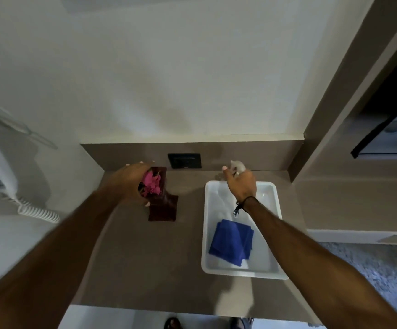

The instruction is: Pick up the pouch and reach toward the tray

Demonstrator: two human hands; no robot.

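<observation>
Left hand: our left hand (131, 182) curls round the top of one dark red vase (163, 205), thumb at its near side, fingers over the rim by the pink flowers (152, 184).
Right hand: our right hand (241, 184) pinches one small pale object (237, 166), blurred, above the far end of the tray; a black cord sits on the wrist.
Vase place: it stands on the brown table (133, 257), near the back edge and well apart from the tray.
Tray: one white tray (277, 233) lies right of the vase, its near rim close to the table's front edge; one folded blue cloth (231, 242) lies in its near half.
Open room: bare table runs between vase and tray and in front of the vase.
Edges: a low upstand with one dark socket plate (184, 160) closes the back; a brown column (335, 103) bounds the right.
Left wall: one white handset with a coiled cord (39, 213).
</observation>
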